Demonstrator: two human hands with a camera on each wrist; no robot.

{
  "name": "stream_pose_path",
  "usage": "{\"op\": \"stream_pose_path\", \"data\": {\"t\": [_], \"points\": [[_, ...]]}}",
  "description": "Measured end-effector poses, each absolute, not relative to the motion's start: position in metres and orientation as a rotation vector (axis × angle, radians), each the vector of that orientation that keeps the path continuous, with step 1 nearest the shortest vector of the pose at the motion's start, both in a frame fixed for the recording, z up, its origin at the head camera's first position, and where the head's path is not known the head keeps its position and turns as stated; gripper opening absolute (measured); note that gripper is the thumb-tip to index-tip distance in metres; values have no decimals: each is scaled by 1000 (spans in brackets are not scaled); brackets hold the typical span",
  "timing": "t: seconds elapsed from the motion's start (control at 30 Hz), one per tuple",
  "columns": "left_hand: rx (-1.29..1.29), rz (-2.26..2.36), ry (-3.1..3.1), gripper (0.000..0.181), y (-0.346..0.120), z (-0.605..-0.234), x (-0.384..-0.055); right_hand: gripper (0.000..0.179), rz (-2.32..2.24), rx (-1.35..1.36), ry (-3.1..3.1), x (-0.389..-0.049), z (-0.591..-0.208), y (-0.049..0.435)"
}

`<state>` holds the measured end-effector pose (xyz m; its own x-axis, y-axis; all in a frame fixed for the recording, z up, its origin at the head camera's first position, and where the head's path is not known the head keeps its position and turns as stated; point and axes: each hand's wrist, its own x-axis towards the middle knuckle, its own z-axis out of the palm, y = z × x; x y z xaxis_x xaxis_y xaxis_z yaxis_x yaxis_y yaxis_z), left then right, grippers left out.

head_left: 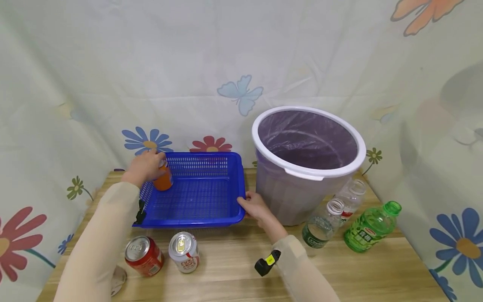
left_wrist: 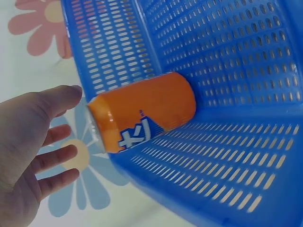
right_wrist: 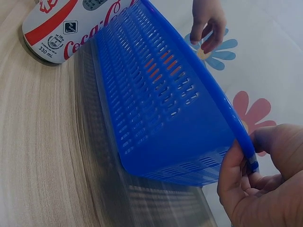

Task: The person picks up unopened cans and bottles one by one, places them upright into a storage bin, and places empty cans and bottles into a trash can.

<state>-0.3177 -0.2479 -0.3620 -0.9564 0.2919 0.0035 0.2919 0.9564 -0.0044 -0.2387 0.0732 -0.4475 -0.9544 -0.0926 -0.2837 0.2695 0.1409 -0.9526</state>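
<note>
An orange soda can point(left_wrist: 147, 111) stands in the far left corner of a blue perforated basket point(head_left: 196, 220). Just above that can is my left hand point(head_left: 146, 165); in the left wrist view its fingers are spread loosely and apart from the can's top. My right hand point(head_left: 256, 205) pinches the basket's right rim between thumb and fingers, as the right wrist view shows. In front of the basket, a red can point(head_left: 144, 256) and a white Coca-Cola can point(head_left: 184, 251) stand upright on the wooden table.
To the right stands a lined bin point(head_left: 279, 201) with a white rim. Beside it are two clear bottles point(head_left: 320, 226) and a green bottle point(head_left: 371, 228). Another can point(head_left: 118, 280) is partly hidden by the left sleeve. A flowered cloth point(head_left: 188, 63) hangs behind the table.
</note>
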Motion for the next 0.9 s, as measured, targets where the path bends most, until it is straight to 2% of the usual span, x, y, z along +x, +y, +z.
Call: {"op": "stream_pose_path", "data": {"t": [0.33,0.73,0.9], "points": [[-580,65,-3052,29,-247,-352,-303,24,-1880,167,2159,-238,-447,73],[-642,117,-2968,39,-252,-346,-272,28,-1861,168,2181,-238,-446,74],[-655,106,-2922,32,-259,-341,-256,30,-1866,161,2179,-238,-446,73]]}}
